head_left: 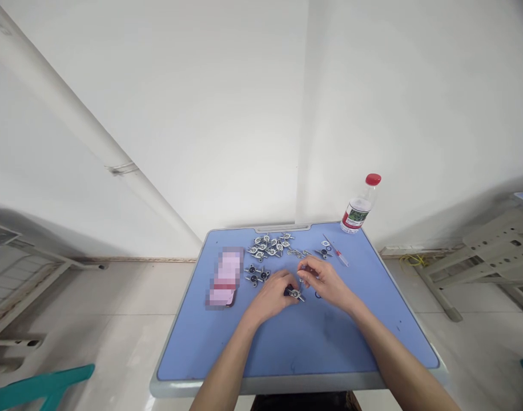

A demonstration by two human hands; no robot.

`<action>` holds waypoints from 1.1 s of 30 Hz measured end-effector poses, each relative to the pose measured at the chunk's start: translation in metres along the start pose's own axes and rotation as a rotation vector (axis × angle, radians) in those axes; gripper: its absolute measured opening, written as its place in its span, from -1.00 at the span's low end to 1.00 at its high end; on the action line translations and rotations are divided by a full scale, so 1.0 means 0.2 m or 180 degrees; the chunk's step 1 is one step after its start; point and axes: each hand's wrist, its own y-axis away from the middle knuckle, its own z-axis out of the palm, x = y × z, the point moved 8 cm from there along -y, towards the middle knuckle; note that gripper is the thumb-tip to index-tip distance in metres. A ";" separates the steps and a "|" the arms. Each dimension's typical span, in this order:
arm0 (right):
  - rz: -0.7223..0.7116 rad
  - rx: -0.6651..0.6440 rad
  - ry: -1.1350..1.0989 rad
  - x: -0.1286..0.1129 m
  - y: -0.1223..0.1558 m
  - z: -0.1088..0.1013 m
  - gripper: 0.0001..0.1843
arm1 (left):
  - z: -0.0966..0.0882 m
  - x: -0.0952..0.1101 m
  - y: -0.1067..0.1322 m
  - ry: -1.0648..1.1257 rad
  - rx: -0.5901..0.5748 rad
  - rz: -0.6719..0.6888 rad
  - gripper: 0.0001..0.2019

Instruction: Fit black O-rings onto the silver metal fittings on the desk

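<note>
My left hand [275,295] is closed around a small metal part [294,293] with an oval flange, a black body and a short pin sticking out to the right. Close beside it, my right hand [324,281] has its thumb and fingers pinched together just above the part. What lies between those fingertips is too small to make out. A dark ring [317,295] lies on the blue desktop under my right hand. Left of my hands is a small group of similar parts with black centres [253,278].
A pile of metal flanged parts [270,246] lies toward the back of the desk [287,348]. At right are a loose flange plate [325,243], another black-centred part [324,253], a screwdriver [341,257] and a red-capped bottle [356,214]. A phone [227,277] lies left.
</note>
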 end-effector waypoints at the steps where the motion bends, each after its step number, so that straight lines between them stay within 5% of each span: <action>1: -0.0011 -0.0014 -0.0001 0.00 0.00 0.00 -0.83 | 0.00 0.00 0.00 -0.0011 0.0000 0.0001 -0.86; 15: -0.0263 -0.0117 0.0466 -0.05 0.01 0.01 -0.83 | 0.00 0.00 0.00 -0.0017 0.0005 0.0018 -0.87; 23: -0.0582 -0.0753 0.0591 -0.16 0.05 0.04 -0.76 | 0.00 0.00 0.00 -0.0084 0.0026 -0.0011 -0.91; 33: -0.0906 -0.0331 0.1979 -0.15 0.06 0.06 -0.78 | 0.00 0.02 0.00 -0.0089 0.0021 0.0055 -0.89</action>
